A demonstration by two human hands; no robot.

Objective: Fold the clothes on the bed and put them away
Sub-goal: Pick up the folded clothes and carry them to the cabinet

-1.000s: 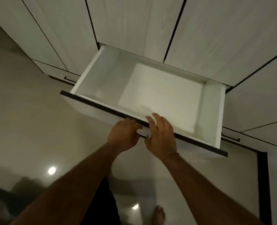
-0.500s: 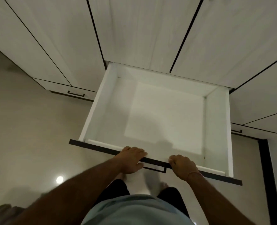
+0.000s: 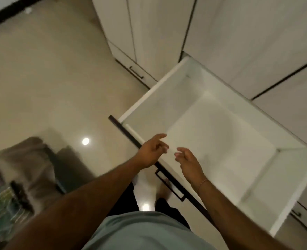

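Our left hand [image 3: 151,151] and right hand [image 3: 188,160] hover with fingers loosely spread, holding nothing, over the front edge of the open white drawer [image 3: 293,179]. We see no clothes inside it; beyond stand the wardrobe doors [image 3: 230,33].

Both arms stretched forward, bare to above the elbow. Left hand [image 3: 151,152] held out in the air, fingers loosely spread and pointing forward, holding nothing. Right hand [image 3: 188,160] just beside it, palm turned inward toward the left, fingers relaxed and slightly curled, also holding nothing. Hands near each other, not touching. Thin bracelet [image 3: 202,184] on the right wrist.
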